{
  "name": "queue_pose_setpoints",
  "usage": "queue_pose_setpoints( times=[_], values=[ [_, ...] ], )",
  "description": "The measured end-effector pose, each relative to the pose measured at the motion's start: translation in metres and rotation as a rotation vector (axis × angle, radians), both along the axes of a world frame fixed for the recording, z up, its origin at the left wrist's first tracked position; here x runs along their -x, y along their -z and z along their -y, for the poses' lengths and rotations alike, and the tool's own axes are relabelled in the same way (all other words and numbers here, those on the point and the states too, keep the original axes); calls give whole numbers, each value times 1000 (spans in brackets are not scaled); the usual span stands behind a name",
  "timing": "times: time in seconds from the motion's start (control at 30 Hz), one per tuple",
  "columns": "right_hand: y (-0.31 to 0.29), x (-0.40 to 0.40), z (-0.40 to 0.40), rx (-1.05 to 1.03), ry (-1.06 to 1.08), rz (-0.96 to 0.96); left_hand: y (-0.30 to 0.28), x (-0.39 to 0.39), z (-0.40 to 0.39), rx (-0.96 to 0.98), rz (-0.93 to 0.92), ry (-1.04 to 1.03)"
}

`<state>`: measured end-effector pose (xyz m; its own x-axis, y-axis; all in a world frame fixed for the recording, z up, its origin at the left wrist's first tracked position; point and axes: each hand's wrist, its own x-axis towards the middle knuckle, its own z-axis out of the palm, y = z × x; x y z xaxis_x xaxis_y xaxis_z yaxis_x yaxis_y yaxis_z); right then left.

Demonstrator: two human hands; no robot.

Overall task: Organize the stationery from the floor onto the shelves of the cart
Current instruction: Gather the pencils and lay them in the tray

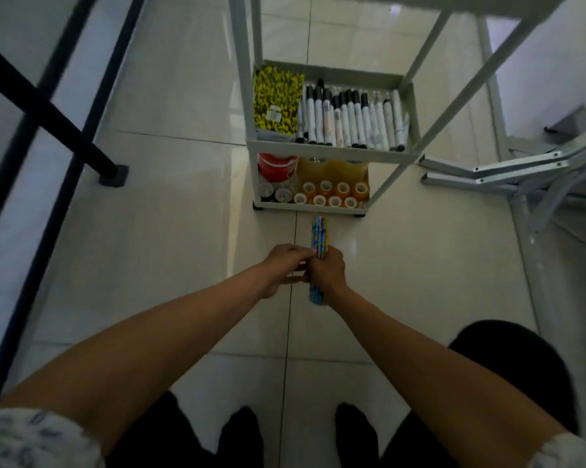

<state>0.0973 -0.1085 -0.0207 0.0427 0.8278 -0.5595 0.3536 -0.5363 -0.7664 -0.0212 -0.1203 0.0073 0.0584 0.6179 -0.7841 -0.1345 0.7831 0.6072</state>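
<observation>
A bundle of blue patterned pencils is held above the floor in front of the white cart. My right hand is wrapped around the middle of the bundle. My left hand touches the bundle from the left with its fingertips pinched on it. The cart's middle shelf holds a yellow patterned notebook and several white markers with black caps. Its bottom shelf carries several tape rolls and a red and white container.
A black metal frame stands on the tiled floor at the left. White table legs lie and stand at the right. My dark-socked feet are at the bottom edge.
</observation>
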Motion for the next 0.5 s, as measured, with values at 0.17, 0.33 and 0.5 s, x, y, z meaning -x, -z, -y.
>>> queue_pose_setpoints(
  times=[0.17,0.33,0.5],
  values=[
    [-126,-10,24,30,-201,-35,-112,-10,42,22,76,-173],
    [-270,-7,38,51,-296,-129,-247,-1,66,-31,123,-225],
    [-420,-1,48,96,-342,-239,-391,11,85,-82,138,-276]
  ],
)
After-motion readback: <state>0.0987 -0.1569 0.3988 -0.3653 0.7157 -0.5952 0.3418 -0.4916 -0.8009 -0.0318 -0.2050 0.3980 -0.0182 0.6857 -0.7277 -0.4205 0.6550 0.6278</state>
